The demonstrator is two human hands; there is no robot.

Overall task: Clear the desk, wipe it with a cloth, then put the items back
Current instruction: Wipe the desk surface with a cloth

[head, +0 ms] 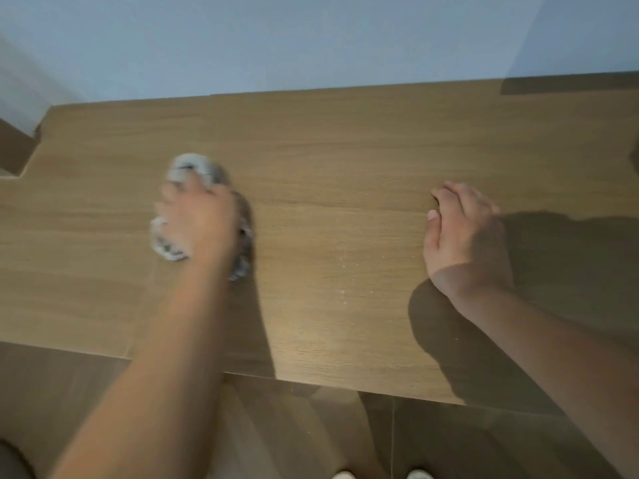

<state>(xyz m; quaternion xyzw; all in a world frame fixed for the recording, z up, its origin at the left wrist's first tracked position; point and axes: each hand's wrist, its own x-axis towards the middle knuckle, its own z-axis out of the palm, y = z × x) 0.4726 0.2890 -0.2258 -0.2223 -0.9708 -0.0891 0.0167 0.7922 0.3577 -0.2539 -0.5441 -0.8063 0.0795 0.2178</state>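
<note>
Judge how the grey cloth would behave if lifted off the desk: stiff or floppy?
Probably floppy: the cloth bunches in soft folds around the left hand that grips it. Likely light, since one hand handles it. It seems to slide easily over the smooth desk, though blur hides detail.

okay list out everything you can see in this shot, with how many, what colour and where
desk: one, light brown wood grain, fills the middle of the view, back edge against the wall
cloth: one, grey and white, crumpled, on the desk left of centre, under the left hand, blurred
crumbs: a few small pale specks, on the desk between the two hands
wall: one, pale blue-grey, behind the desk
floor: brown, below the desk's near edge
shoe tips: two, whitish, at the bottom edge
left hand: one, grips the cloth on the desk
right hand: one, rests on the desk right of centre, holds nothing
</note>
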